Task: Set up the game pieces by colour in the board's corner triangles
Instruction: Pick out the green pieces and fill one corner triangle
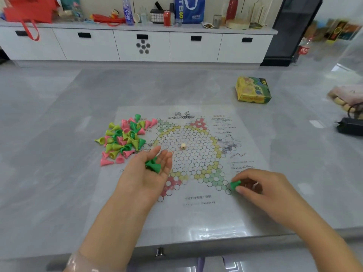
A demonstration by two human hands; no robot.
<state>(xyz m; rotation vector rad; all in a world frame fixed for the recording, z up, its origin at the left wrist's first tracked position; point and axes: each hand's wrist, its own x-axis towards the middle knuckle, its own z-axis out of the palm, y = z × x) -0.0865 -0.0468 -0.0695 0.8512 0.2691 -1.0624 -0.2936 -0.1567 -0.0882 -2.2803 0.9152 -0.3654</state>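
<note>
Right hand [259, 185] pinching a green plastic cone piece [235, 185] beside the paper hexagon-grid game board's [188, 154] near-right green corner, left hand [153, 169] open-palmed over the board's left edge, cradling several green cone pieces [153, 164]

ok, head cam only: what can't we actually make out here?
- Count of green pieces in the left hand: they overlap in the palm.
- Board corner under the left hand: partly covered.
- Green piece in the right hand: fingers hide its far side.
- Printed text on the board: too small, blurred.
- Pile of pieces: overlapping, per-colour counts unreadable.
</note>
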